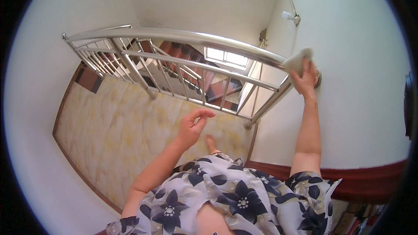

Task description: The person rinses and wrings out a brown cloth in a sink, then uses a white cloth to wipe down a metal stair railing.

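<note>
A pale grey cloth (298, 59) is in my right hand (306, 80), stretched out to the right. The hand presses the cloth against the right end of a shiny metal handrail (183, 36), close to the wall. Both cloth and fingers look slightly blurred. Behind the hand, a round metal wall mount (318, 79) is partly hidden. My left hand (193, 127) hangs in front of my body, above the floor and short of the railing. Its fingers are loosely curled, with a gap beside the thumb and nothing seen in them.
Metal balusters (182, 83) stand below the handrail, with a stairwell and red-brown steps (176, 54) beyond. A bulb (287, 15) juts from the right wall (352, 71). My bare foot (211, 142) is on the patterned floor (107, 143). Dark red cloth (365, 181) lies at lower right.
</note>
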The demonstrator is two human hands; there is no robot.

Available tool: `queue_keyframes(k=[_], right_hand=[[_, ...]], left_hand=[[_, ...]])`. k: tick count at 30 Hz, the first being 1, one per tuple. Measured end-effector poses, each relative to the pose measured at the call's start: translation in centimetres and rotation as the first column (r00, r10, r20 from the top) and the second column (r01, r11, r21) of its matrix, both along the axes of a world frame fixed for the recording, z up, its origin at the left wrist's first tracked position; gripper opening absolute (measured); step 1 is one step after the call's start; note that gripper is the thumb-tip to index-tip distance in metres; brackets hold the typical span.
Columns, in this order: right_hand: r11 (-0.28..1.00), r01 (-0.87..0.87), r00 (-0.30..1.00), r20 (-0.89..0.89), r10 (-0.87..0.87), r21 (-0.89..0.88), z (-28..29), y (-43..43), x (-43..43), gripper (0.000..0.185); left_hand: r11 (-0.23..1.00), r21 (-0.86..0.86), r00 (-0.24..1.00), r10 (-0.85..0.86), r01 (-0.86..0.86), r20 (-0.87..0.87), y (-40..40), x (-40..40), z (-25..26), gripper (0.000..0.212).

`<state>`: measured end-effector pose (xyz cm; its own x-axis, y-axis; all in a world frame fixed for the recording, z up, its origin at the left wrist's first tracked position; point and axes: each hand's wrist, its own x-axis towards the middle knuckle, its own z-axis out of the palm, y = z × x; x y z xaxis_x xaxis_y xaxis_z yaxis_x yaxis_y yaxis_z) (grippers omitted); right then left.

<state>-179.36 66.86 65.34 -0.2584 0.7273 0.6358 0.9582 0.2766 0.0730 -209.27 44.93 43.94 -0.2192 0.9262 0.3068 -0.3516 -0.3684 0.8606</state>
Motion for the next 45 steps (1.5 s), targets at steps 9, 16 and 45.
queue_keyframes(k=[9, 16, 45], right_hand=[[0.945, 0.139, 0.896, 0.443, 0.007, -0.295, 9.9, 0.4, -15.2, 0.077], [0.975, -0.075, 0.858, 0.484, 0.171, -0.211, 6.5, -1.7, -22.4, 0.055], [0.933, -0.351, 0.883, 0.359, 0.302, 0.078, 3.0, 1.3, -38.6, 0.051]], left_hand=[[0.974, 0.020, 0.967, 0.228, -0.228, -0.112, 8.1, -19.6, 2.5, 0.015], [0.965, -0.064, 0.960, 0.261, -0.255, 0.102, 9.7, -36.6, -2.8, 0.015], [0.748, 0.383, 0.633, 0.663, -0.542, -0.400, 17.8, -42.8, 14.6, 0.019]])
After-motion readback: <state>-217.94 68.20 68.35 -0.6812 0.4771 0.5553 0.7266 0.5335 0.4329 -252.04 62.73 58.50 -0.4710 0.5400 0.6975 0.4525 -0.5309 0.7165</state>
